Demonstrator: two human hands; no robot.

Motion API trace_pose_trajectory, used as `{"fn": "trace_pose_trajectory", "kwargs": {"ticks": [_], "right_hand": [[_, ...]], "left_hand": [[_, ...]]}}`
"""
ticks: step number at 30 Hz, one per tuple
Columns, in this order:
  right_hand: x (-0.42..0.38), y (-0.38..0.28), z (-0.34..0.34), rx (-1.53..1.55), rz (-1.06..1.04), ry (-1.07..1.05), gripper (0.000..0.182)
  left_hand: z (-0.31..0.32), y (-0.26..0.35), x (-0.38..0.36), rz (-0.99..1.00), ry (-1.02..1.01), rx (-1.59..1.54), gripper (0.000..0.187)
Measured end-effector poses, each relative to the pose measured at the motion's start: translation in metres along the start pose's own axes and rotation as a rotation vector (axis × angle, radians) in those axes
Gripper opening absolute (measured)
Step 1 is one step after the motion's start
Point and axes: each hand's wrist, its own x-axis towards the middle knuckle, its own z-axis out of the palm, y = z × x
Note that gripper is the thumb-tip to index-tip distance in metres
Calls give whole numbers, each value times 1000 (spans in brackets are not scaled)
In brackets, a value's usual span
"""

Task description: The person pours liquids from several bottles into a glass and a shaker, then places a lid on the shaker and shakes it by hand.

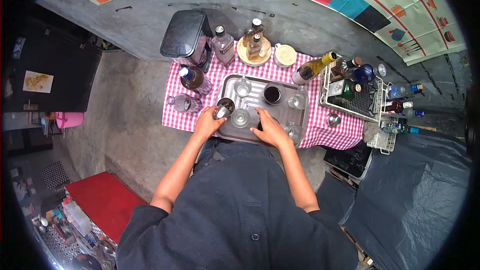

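A metal tray (231,132) lies on the table in front of me, with several clear glasses on it. At its left edge, my left hand (206,124) is closed around a cup with dark contents (227,104); a pale patch shows near the fingertips. My right hand (272,130) curves its thumb and fingers about something dark at the tray's front, mostly hidden by the hand. Between the hands stands a clear glass (240,118). Behind it are a glass mug (243,87) and a glass of dark liquid (273,93). A clear glass jug (298,101) stands at the right.
A checkered cloth (320,137) covers the table. Bottles (196,80) and a black-lidded container (185,32) stand on the left. At the back is a round wooden board (242,52) with bottles. On the right, a wire basket (350,112) holds bottles near a small metal cup (333,119).
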Motion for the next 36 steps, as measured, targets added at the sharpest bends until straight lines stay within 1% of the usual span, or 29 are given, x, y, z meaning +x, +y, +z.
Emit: {"fn": "trace_pose_trajectory", "kwargs": {"ticks": [3, 5, 8, 10, 14, 16, 17, 18, 21, 22, 24, 26, 28, 29, 30, 32, 34, 36], "right_hand": [[1, -3, -8, 14, -3, -17, 79], [3, -5, -10, 31, 1, -40, 80], [5, -5, -8, 36, -13, -64, 81], [7, -5, -4, 12, -7, -75, 82], [9, -9, 2, 36, -4, -82, 82], [8, -17, 3, 100, 7, -81, 82], [10, -22, 4, 99, 10, -78, 82], [13, -30, 8, 96, -2, -67, 80], [20, -46, 14, 95, -17, -60, 77], [22, -51, 17, 98, -29, -65, 75], [25, -65, 20, 103, -53, -37, 74], [29, -77, 24, 111, -80, -8, 72], [35, -87, 30, 89, -165, 64, 72], [38, -94, 32, 91, -158, 70, 72], [42, -102, 34, 84, -173, 60, 74], [51, -112, 42, 76, -183, 57, 75], [61, -122, 50, 34, -189, 50, 78], [72, -131, 59, 26, -192, 77, 81]], "left_hand": [[-7, 15, -1, -62, -11, 57, 58], [-6, 13, 2, 21, 0, 224, 53], [-16, 30, 2, -13, -37, 290, 52], [-18, 30, 2, -6, -12, 297, 50], [-35, 35, -3, -28, -34, 192, 49], [-49, 34, -13, 25, -33, -93, 50], [-51, 25, -15, 117, -34, -159, 50], [-60, 25, -21, 123, -42, -160, 50], [-99, 50, -45, 227, -25, -359, 50], [-108, 51, -50, 230, -34, -361, 50], [-127, 50, -59, 275, 32, -411, 51], [-149, 56, -72, 259, 44, -417, 50], [-172, 56, -81, 276, 107, -371, 48], [-182, 54, -84, 307, 148, -311, 47], [-188, 47, -86, 311, 140, -312, 47], [-201, 30, -88, 341, 216, -318, 47], [-208, 12, -84, 321, 205, -380, 46], [-208, -12, -74, 268, 239, -507, 46]]}}
